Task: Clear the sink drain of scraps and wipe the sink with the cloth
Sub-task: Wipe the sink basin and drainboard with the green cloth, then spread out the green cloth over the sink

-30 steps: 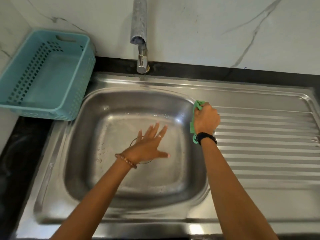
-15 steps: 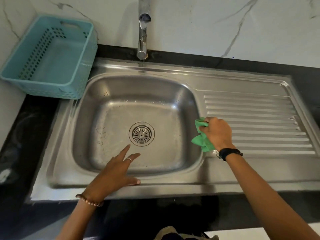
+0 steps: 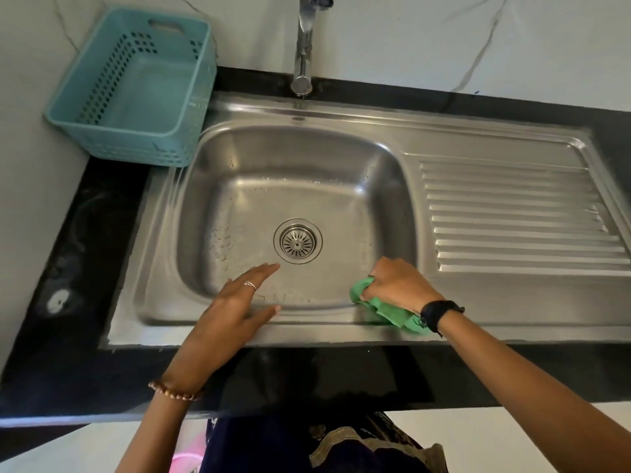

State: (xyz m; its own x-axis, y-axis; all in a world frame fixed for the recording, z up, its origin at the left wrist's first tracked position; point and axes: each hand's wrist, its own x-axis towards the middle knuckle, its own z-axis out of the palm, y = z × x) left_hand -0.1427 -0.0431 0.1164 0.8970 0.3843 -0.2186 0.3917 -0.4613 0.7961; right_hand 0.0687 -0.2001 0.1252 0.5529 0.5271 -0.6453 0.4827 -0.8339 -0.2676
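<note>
A stainless steel sink (image 3: pixel 239 155) fills the middle, with a round drain strainer (image 3: pixel 297 241) at the bottom of the basin; no scraps show on it. My right hand (image 3: pixel 397 285) presses a crumpled green cloth (image 3: pixel 386 307) against the basin's front right corner and rim. My left hand (image 3: pixel 235 310) lies flat with fingers spread on the front rim, fingertips reaching over the basin, holding nothing. Water droplets dot the basin floor at the left.
A ribbed draining board (image 3: pixel 519 216) adjoins the basin on the right. A teal plastic basket (image 3: pixel 136 87) stands at the back left on the black counter (image 3: pixel 68 268). A steel tap (image 3: pixel 304 46) rises behind the basin before a white marble wall.
My right hand has slid the cloth from the basin's right rim down to its front right corner. My left hand drew back from over the drain to the front rim.
</note>
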